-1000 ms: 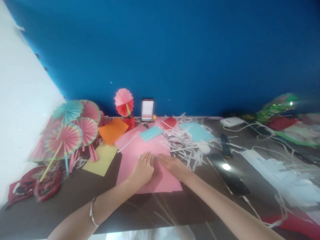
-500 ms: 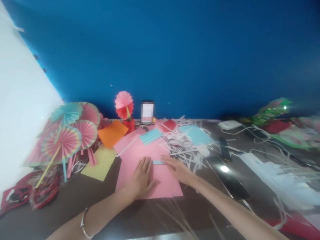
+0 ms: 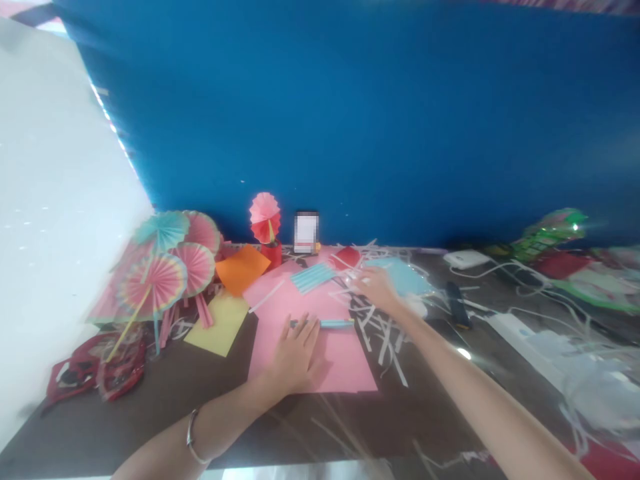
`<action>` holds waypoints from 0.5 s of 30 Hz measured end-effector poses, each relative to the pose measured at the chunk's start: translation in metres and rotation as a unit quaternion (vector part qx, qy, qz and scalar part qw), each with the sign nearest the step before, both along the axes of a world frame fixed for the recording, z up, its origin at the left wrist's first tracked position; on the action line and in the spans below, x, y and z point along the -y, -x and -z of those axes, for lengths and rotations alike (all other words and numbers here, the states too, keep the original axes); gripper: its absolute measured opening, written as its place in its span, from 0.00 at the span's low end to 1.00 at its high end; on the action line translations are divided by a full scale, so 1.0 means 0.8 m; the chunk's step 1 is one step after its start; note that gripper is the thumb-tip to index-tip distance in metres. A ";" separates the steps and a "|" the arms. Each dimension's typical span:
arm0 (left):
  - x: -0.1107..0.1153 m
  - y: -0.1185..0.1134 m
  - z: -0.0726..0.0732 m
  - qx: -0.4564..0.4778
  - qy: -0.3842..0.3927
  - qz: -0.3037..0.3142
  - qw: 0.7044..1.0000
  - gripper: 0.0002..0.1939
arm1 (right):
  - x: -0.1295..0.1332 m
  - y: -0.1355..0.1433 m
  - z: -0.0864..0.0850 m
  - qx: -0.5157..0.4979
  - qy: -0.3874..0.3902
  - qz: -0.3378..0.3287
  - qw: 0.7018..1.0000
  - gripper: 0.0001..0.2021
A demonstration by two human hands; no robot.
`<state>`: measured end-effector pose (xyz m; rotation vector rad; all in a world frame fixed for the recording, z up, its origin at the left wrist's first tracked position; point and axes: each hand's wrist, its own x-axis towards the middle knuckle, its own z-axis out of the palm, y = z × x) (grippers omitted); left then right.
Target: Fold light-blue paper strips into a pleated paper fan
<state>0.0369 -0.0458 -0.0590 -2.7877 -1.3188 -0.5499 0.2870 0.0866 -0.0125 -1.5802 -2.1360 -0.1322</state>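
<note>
The blue paper strip [image 3: 337, 324] lies partly under the left hand [image 3: 296, 355].

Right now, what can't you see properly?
All in the head view:
- Blue strip: partly hidden under the left hand.
- Right hand: blurred; can't tell whether it holds white strips.
- Upright white thing: its face is pixelated.

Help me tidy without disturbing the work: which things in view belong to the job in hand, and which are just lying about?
Probably the job:
blue strip, partly under the left hand
pink paper beneath it
pleated blue paper
white strips by the right hand; contact unclear

Apparently just lying about:
green shiny item
white device with a cable
orange sheet, possibly spare
</note>
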 end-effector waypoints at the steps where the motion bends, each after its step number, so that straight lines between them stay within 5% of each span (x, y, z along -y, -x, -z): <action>1: -0.001 0.000 0.001 -0.003 -0.006 -0.002 1.000 0.33 | -0.001 -0.006 -0.005 -0.032 -0.013 0.016 0.999 0.12; 7: -0.008 0.002 0.001 -0.017 -0.035 -0.013 0.999 0.30 | 0.019 -0.026 -0.042 -0.212 -0.002 0.093 0.973 0.15; 15: -0.011 0.008 -0.006 -0.027 -0.077 -0.013 0.997 0.28 | 0.059 -0.016 -0.074 -0.294 -0.067 0.103 0.948 0.16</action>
